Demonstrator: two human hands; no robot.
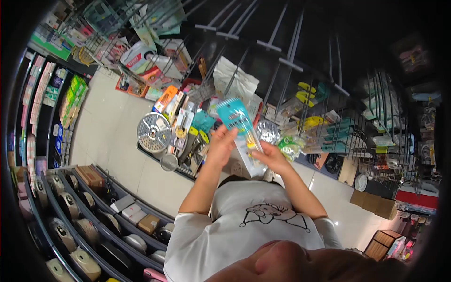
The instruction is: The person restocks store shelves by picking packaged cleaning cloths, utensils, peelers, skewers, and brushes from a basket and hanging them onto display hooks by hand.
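Note:
My left hand [221,144] grips the left side of a long plastic package [233,114] with a teal top, fingers closed around its edge. On the package's right side, lower down, my right hand [271,157] is closed with its fingertips against the clear part. Something yellow and white shows through the clear part; its kind I cannot make out. The package is tilted, with its teal end pointing away from me. Beyond my left hand lie a perforated metal disc [154,132], a small round strainer [168,162] and several packaged goods. A shiny green packet [290,146] is near my right hand.
Wire display hooks [268,45] jut out above and ahead, some hung with yellow and teal packaged goods. A large white bag [233,77] stands behind the package. Divided shelves [134,211] with boxes and appliances run along the lower left. Pale tiled floor [110,108] lies between.

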